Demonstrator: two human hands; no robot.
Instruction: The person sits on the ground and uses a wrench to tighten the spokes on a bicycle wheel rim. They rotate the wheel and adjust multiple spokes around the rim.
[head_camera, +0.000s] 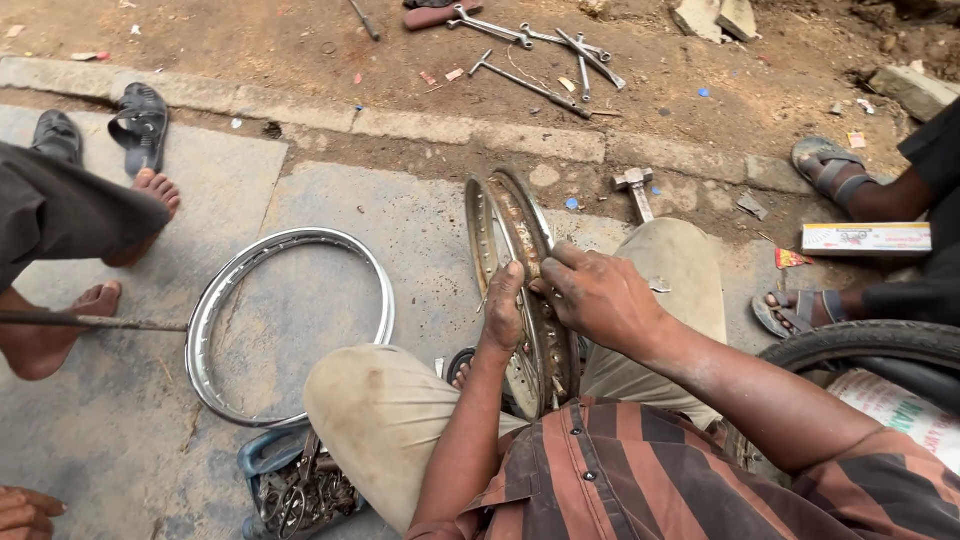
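A rusty wheel rim (512, 215) stands upright on its edge between my knees. My left hand (503, 305) grips the rim's near side, fingers wrapped over its edge. My right hand (597, 295) closes on the same stretch of rim from the right, fingertips pressing at the inner channel. Whether a small part sits under my fingers is hidden. A second, shiny rim (213, 300) lies flat on the concrete slab to my left.
A hammer (635, 190) lies beyond the rim. Spanners (540, 45) are scattered on the dirt. A tub of metal parts (298, 490) sits by my left knee. Other people's bare feet (55, 330) are at left, sandalled feet (830, 175) and a tyre (870, 345) at right.
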